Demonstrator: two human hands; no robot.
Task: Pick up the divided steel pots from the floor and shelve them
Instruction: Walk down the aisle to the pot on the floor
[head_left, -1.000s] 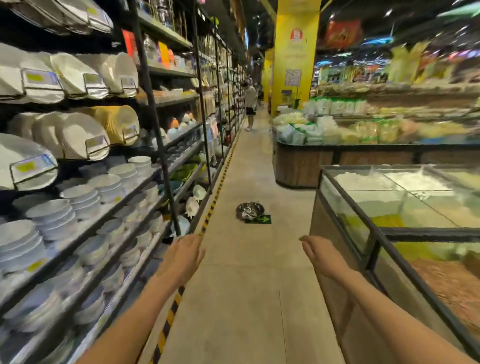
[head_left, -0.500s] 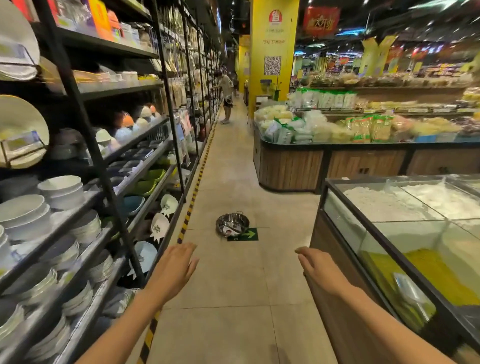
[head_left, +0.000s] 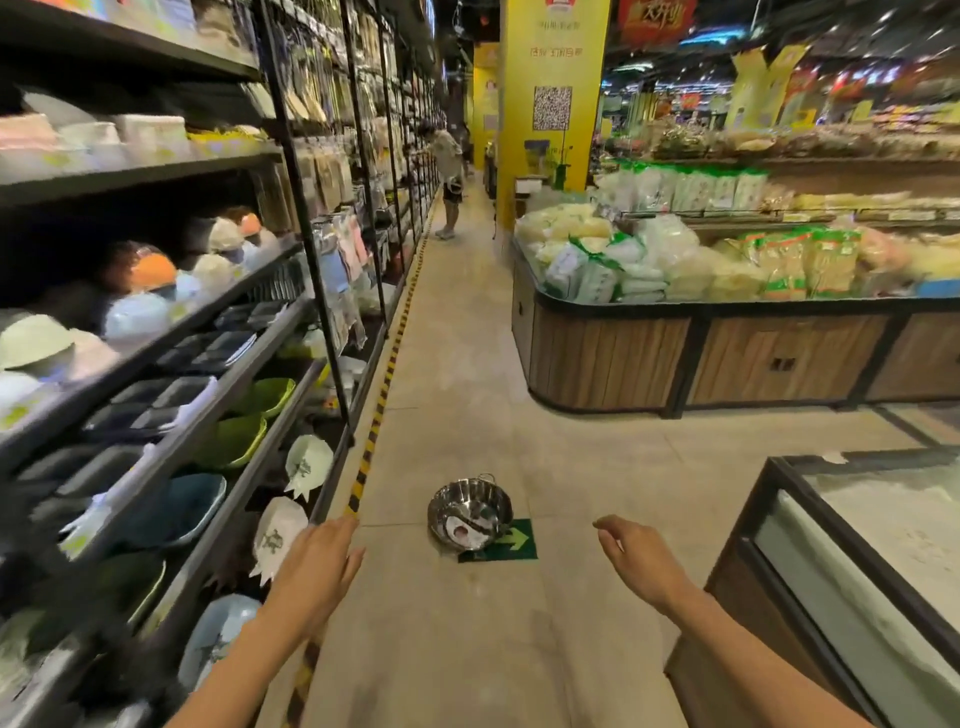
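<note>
A shiny divided steel pot (head_left: 470, 513) with a white label inside sits on the tiled aisle floor, partly over a green arrow sticker (head_left: 506, 541). My left hand (head_left: 317, 566) hangs in the air to the pot's lower left, fingers loosely spread and holding nothing. On the pot's lower right my right hand (head_left: 639, 558) is also held out, empty, with fingers slightly curled. Both hands are short of the pot and apart from it.
Black shelving (head_left: 249, 374) with bowls, plates and trays runs along the left, edged by a yellow-black floor stripe (head_left: 382, 395). A glass-topped bin (head_left: 852, 561) stands at the right, a wooden produce stand (head_left: 613, 358) beyond it. A person (head_left: 449, 176) stands far down the aisle.
The view has moved forward along the aisle, so the pot is nearer and larger. Both hands stay raised and empty at about the same spots.
</note>
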